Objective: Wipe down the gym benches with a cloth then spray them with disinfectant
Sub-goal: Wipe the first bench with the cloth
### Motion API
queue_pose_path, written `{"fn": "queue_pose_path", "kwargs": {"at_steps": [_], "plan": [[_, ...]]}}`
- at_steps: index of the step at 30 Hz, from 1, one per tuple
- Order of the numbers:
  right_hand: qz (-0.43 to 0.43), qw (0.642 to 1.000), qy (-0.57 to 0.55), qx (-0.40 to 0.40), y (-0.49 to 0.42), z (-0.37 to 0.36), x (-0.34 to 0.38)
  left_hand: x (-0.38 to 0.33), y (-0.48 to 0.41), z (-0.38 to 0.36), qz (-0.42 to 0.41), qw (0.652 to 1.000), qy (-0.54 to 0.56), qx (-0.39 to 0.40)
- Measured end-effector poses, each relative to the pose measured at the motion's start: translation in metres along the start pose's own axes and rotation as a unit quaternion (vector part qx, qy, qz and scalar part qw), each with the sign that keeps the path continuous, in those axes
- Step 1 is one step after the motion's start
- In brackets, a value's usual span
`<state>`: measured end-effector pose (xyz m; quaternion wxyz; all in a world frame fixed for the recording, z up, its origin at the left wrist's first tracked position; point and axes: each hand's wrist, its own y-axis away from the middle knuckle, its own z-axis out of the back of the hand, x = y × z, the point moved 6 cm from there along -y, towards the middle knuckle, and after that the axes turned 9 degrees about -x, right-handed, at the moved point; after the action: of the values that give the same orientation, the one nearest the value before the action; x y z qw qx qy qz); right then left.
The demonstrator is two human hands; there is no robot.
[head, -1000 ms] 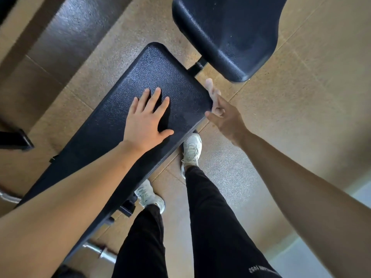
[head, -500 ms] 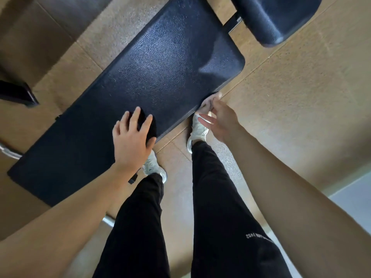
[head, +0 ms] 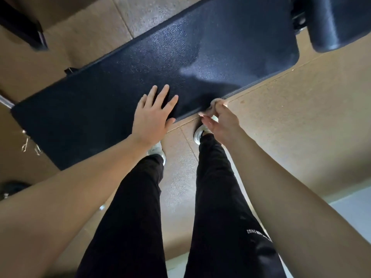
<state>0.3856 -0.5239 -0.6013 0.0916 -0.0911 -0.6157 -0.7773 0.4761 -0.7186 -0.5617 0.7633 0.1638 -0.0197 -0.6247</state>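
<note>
The long black padded bench (head: 140,67) runs slantwise across the upper half of the view. My left hand (head: 152,117) lies flat on its near edge with the fingers straight and spread. A dark patch, apparently the dark cloth (head: 177,111), shows between its thumb and forefinger and is hard to tell from the pad. My right hand (head: 222,123) is at the bench's near edge just to the right, its fingers loosely curled and its fingertips touching the rim. I see nothing in it. No spray bottle is in view.
A second black pad (head: 337,23) adjoins the bench at the top right, joined by a metal bracket (head: 299,19). My legs and white shoes (head: 198,133) stand close to the bench on the tan floor. A dark frame (head: 22,27) is at top left and metal clips (head: 30,145) at the left.
My left hand slid along the pad toward its near edge. My right hand followed along the rim. The view shifted, so the bench now lies across the top.
</note>
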Motion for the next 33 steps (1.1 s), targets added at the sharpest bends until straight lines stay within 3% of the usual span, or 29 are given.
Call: {"fn": "queue_pose_path", "kwargs": {"at_steps": [3,10,15,24,33], "plan": [[-0.01,1.0,0.015,-0.022,0.012,-0.007,-0.018,0.012,0.019,-0.002,-0.007,0.999,0.036,-0.014],[-0.004,0.999,0.031,0.022,0.04,-0.043,-0.06,0.077,0.115,-0.014,0.082,0.995,0.026,-0.056],[-0.01,0.998,0.06,0.032,0.056,-0.069,-0.094,0.119,0.181,-0.027,0.189,0.982,0.01,0.028],[-0.05,0.993,0.088,0.057,0.071,-0.088,-0.136,0.122,0.192,-0.041,0.208,0.975,0.046,0.057],[-0.049,0.98,0.13,0.142,0.081,-0.11,-0.183,0.125,0.195,-0.032,0.218,0.969,0.095,0.059]]}}
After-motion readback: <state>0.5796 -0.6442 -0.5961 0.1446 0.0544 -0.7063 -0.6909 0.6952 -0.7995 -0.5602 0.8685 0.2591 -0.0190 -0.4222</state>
